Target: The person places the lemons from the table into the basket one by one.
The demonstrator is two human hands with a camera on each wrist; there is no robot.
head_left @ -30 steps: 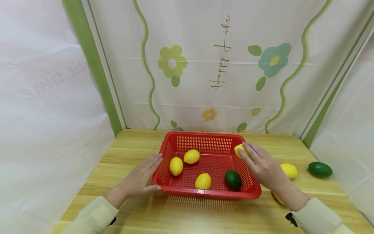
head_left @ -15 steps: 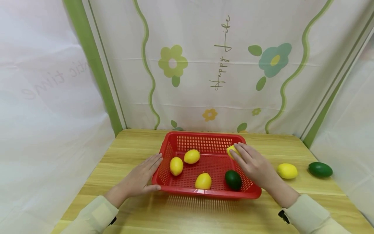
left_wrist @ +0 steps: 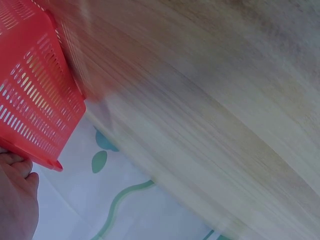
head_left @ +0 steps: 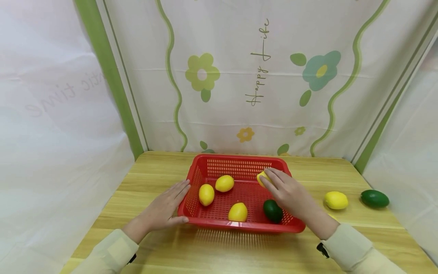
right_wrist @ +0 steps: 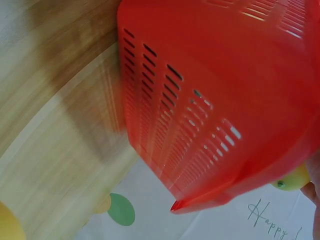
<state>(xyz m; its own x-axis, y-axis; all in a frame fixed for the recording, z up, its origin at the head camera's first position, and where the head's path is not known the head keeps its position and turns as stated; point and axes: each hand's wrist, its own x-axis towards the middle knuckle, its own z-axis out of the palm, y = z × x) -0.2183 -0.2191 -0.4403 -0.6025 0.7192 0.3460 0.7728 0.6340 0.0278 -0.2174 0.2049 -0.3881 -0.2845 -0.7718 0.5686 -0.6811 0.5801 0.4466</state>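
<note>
A red plastic basket [head_left: 236, 227] with slotted walls stands on the wooden table. My left hand [head_left: 161, 209] rests on its left rim, fingers straight and thumb along the front corner; the left wrist view shows those fingertips right at the rim. My right hand [head_left: 287, 194] reaches over the basket's right side and pinches a lemon [head_left: 261, 179], partly hidden behind the fingers, above the basket floor. Inside the basket lie a lemon [head_left: 207, 195] at left, another lemon [head_left: 224, 183] behind it, a lemon [head_left: 237, 212] near the front and a dark green oval fruit [head_left: 272, 211] at right.
On the table [head_left: 164, 167] to the right lie a lemon [head_left: 336, 200] and a dark green oval fruit [head_left: 375, 198]. A bit of another yellow fruit [head_left: 333, 217] shows beside the right forearm. A printed curtain [head_left: 232, 95] hangs behind the table.
My right hand has moved left with the lemon, from the basket's right rim to over its inside. The left hand and the basket have stayed in place.
</note>
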